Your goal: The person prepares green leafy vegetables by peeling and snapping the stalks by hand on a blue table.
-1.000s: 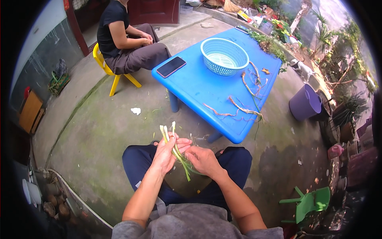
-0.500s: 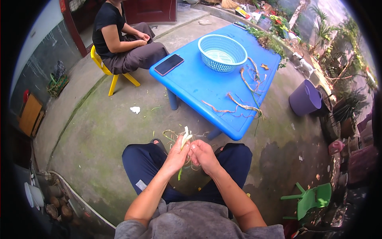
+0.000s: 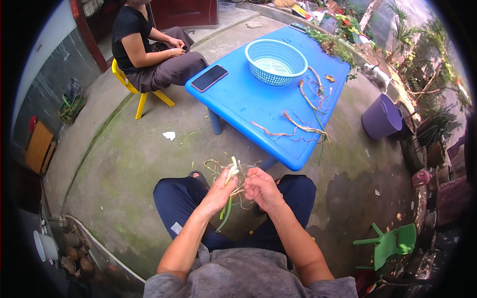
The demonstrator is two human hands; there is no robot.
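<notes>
Clasping a small bunch of spring onions (image 3: 230, 174), your left grip (image 3: 218, 193) is closed around the stalks, pale ends poking up past the thumb, green leaves (image 3: 226, 213) dangling below, all of it in front of your knees and just short of the blue bench (image 3: 223, 107). Beside it, not touching, your right grip (image 3: 263, 188) has its fingers curled closed; whether a fine strand is caught between them, I cannot tell. Stringy bits trail around the bunch, roots or peelings, too fine to say. You've got something light there, I'd judge: crisp and fairly stiff in the pale part, floppy in the leaves, likely slick if the skin is damp. Squeeze hard and it would probably bruise or snap, so your best hold is the firm pale stalk, lightly, with loose strands taken near their base, where they should tear less readily.
</notes>
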